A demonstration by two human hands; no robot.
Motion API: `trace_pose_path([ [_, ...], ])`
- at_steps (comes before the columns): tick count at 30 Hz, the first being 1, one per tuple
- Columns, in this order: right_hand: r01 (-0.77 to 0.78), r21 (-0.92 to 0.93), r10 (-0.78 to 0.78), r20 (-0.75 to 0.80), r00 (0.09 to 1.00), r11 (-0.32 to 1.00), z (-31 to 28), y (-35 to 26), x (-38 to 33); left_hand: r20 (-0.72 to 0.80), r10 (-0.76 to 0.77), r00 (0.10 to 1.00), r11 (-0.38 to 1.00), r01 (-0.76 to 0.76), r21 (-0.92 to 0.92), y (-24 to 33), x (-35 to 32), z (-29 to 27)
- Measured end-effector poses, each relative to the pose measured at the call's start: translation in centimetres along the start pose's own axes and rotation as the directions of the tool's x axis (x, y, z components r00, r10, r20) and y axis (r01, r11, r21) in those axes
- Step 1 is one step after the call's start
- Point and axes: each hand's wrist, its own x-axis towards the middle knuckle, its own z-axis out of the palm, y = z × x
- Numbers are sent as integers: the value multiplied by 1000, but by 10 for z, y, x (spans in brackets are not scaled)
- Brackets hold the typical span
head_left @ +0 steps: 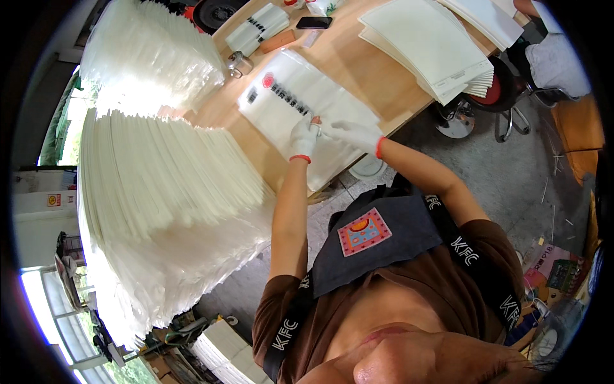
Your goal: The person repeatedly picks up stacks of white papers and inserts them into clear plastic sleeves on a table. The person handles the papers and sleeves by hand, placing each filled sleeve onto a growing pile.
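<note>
Both hands are over the bag pile (323,96): flat, whitish plastic bags with dark print and a red mark, lying on the wooden table (345,56) up against its near edge. The lower end of the pile reaches that edge.

Left hand (303,137), white glove with red cuff, is on the top bag just below the print, fingers curled. Can't tell if it is pinching plastic (a pinkish tip shows past the glove). Right hand (357,136), same glove, is just beside it, palm down, fingers stretched toward the left one, not closed on anything I can see.

Far side of the table: a metal pot (240,64) by the left edge, then a smaller bag bundle (257,29), a brown block (277,41) and a black phone (314,22).

Right part: a fanned paper stack (425,48), its corner out past the near edge. Tall sheet stack (169,166) stands off the left end (far bigger than anything on the table), a second plastic-looking stack (150,54) beyond it. White bucket (368,168) sits below the near edge.
</note>
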Motion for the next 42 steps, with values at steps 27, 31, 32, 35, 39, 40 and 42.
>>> trace_pose_path([
  [27, 535, -615, -561, 175, 809, 580, -41, 12, -35, 374, 458, 806, 836, -534, 127, 216, -138, 24],
  [31, 516, -417, -513, 130, 848, 748, -67, 4, -40, 178, 402, 898, 915, -398, -58, 126, -86, 59],
  [32, 542, -527, -555, 151, 818, 655, -77, 4, -45, 140, 276, 951, 957, -258, -132, 99, -73, 60],
  [35, 331, -940, -740, 162, 653, 86, -144, 5, -75, 16, 370, 929, 929, -369, -36, 87, -66, 48],
  [39, -144, -986, -817, -20, 577, -78, -217, -10, -94, 144, 270, 952, 956, -246, -160, 104, -55, 62],
  [40, -111, -990, -766, -10, 643, -81, -234, -5, -95, 226, 199, 954, 972, -162, -171, 116, -50, 66],
  [42, 14, -990, -724, 114, 681, -142, -256, -6, -90, 354, 146, 924, 893, 31, -449, 141, -41, 77],
])
